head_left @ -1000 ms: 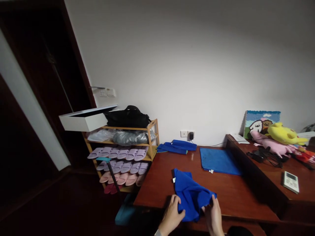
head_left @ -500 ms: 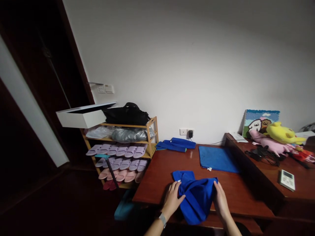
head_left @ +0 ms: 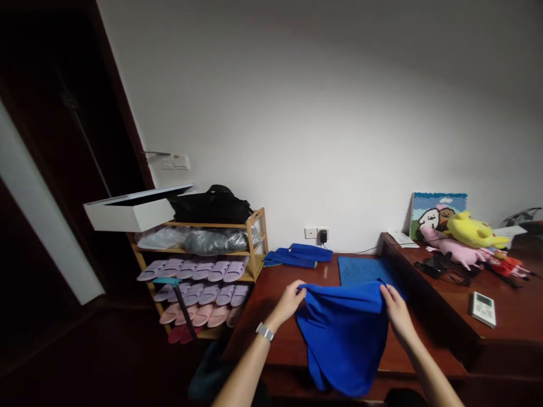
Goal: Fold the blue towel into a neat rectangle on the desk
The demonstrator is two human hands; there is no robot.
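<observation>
Now the blue cloth, bunched earlier, hangs spread from both hands, which pinch its upper corners.

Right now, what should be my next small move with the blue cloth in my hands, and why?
I would probably draw the left hand and right hand gently apart: they hold the blue cloth near both ends of its top edge, and creases show below.
</observation>
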